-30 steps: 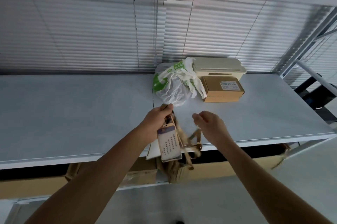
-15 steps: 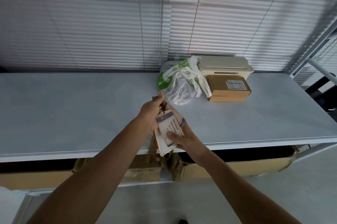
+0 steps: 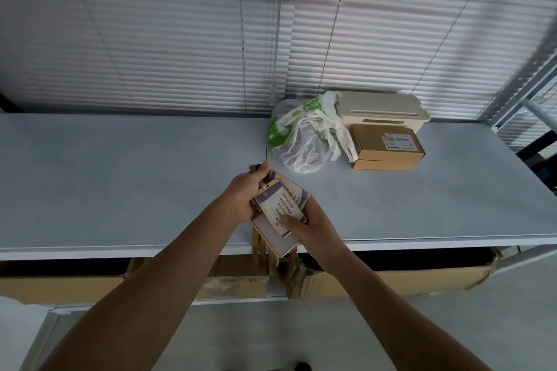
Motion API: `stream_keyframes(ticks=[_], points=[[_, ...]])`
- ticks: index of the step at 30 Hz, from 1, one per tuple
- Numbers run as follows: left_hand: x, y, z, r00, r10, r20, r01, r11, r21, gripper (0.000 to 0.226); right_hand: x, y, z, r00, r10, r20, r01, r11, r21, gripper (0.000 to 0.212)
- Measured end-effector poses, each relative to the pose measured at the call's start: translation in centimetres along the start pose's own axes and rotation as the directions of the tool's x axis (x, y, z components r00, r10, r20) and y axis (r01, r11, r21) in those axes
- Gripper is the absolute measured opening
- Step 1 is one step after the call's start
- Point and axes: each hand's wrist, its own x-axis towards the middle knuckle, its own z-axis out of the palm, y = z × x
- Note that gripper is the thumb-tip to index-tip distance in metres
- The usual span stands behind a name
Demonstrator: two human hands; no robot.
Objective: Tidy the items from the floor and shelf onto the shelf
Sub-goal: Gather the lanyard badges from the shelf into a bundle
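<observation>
Both hands hold a stack of badge cards [image 3: 278,209] with tan lanyards [image 3: 259,250] above the front edge of the grey shelf [image 3: 120,183]. My left hand [image 3: 245,192] grips the top of the stack, where the straps join. My right hand [image 3: 315,227] cups the cards from the right, its thumb pressed on the top card. The lanyards dangle over the shelf's edge. Behind the hands on the shelf sit a green-and-white plastic bag [image 3: 304,137], a brown cardboard box [image 3: 387,146] and a cream plastic box [image 3: 381,109].
Closed window blinds [image 3: 180,48] run behind the shelf. On the lower shelf, torn cardboard boxes [image 3: 376,281] stand under the front edge. A metal frame post [image 3: 518,81] rises at the far right. Grey floor [image 3: 271,337] lies below.
The cards hung from my left hand a second ago. My right hand has come in and gathered them into a stack, and both hands have moved a little further over the shelf.
</observation>
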Motion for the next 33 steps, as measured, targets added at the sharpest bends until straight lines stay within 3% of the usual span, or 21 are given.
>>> stream_keyframes(ticks=[7,12,17,25,33], points=[[0.3,-0.8,-1.3,0.967,0.017,0.255,0.007,0.996,-0.092,0.030,0.8,0.5,-0.2,0.989,0.057,-0.139,-0.036,0.988,0.153,0.033],[-0.1,-3.2,-1.2,0.930,0.120,0.348,-0.018,0.959,-0.282,0.027,1.5,0.7,0.1,0.965,0.058,-0.255,-0.004,0.978,0.210,0.035],[0.0,-4.8,-1.0,0.933,0.124,0.337,-0.002,0.940,-0.342,0.054,2.4,0.7,0.5,0.942,0.089,-0.323,-0.014,0.973,0.228,0.037],[0.4,-3.8,-1.3,0.988,0.095,0.123,-0.063,0.968,-0.244,0.047,3.7,-0.4,0.8,0.947,0.149,-0.285,-0.104,0.980,0.167,0.032],[1.4,-3.1,-2.2,0.990,0.134,0.037,-0.131,0.989,-0.073,0.050,4.3,-1.1,0.3,0.934,0.243,-0.263,-0.160,0.941,0.299,0.022]])
